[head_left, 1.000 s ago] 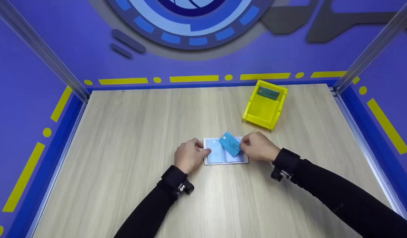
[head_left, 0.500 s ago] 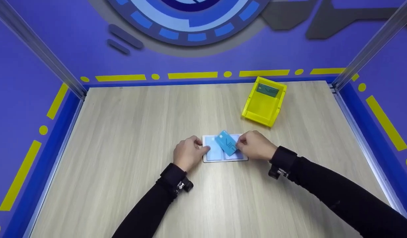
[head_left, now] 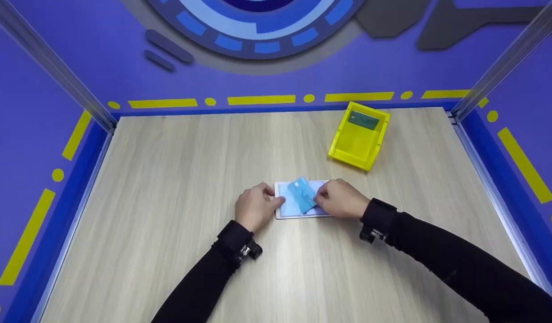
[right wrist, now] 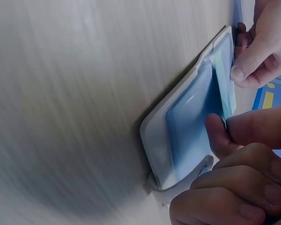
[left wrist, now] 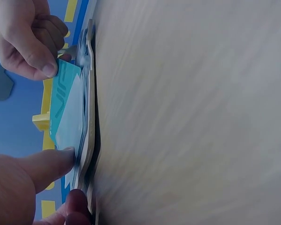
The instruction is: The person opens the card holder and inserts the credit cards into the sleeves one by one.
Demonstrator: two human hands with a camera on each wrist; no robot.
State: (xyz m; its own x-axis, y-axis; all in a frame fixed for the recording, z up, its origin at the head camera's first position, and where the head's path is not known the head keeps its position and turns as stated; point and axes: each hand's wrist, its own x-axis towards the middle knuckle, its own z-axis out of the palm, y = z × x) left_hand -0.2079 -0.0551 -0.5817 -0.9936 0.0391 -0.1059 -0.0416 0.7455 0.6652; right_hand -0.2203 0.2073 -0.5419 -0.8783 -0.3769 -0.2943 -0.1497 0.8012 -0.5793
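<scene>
A card holder [head_left: 283, 210] with clear plastic sleeves [right wrist: 192, 126] lies spread open on the table. The left hand [head_left: 254, 208] grips its left edge, thumb on top and fingers at the side. In the right hand [head_left: 342, 198], thumb and index finger pinch one corner of a teal card [head_left: 301, 195] marked VIP. The card is tilted over the holder's middle. In the left wrist view, clear plastic covers the card's lower part, while the pinched corner stands out of it. The right hand's other fingers [right wrist: 243, 168] are curled into the palm.
A yellow bin [head_left: 355, 148] stands behind the holder to the right, with a dark green card [head_left: 364, 120] leaning inside at its far end. Blue panels [head_left: 204, 85] with yellow marks wall the wooden table [head_left: 168, 179] at the back and sides.
The right hand has moved left with the teal card, which is steeper now and looks paler under plastic. The left hand stays at the holder's left edge. The view has tilted slightly.
</scene>
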